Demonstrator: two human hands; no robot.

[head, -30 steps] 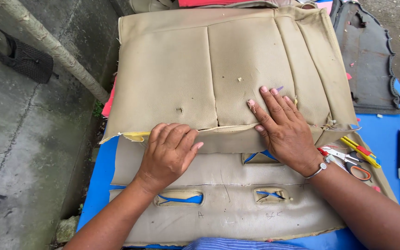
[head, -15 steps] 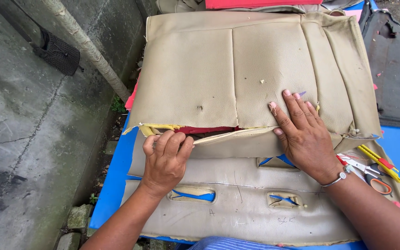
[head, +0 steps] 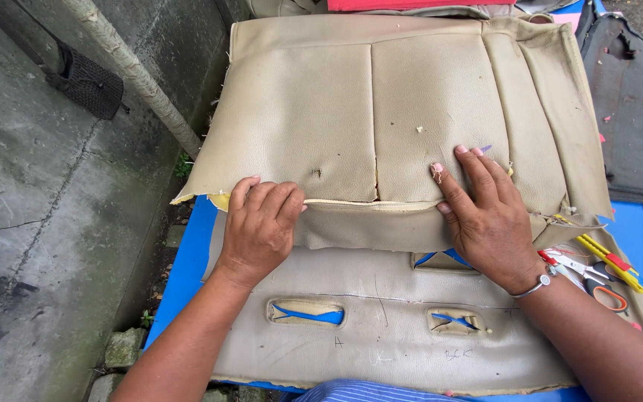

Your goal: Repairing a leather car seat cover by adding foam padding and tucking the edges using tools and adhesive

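I read the work as mid-stage, at the lower seam of the beige seat cover [head: 411, 112]. The cover lay across a blue table [head: 187, 260], padded panel up, with a flat under-panel [head: 381, 350] spread nearer to me.

Left hand [head: 260, 227]: fingers curled over the seam edge [head: 344, 202], gripping it just beside the corner where yellow foam [head: 217, 199] showed. Right hand [head: 485, 212]: fingers spread wide, flat on the panel, pressing it down and holding nothing.

Done, in my judgement: the panel sat squared over the under-panel, and the seam lay closed between the two hands. Left: a short split [head: 376, 175] in the middle stitch line remained open, and the left corner was unfinished.

Scissors [head: 586, 272] and yellow tools [head: 608, 260] lay near the right wrist, untouched.
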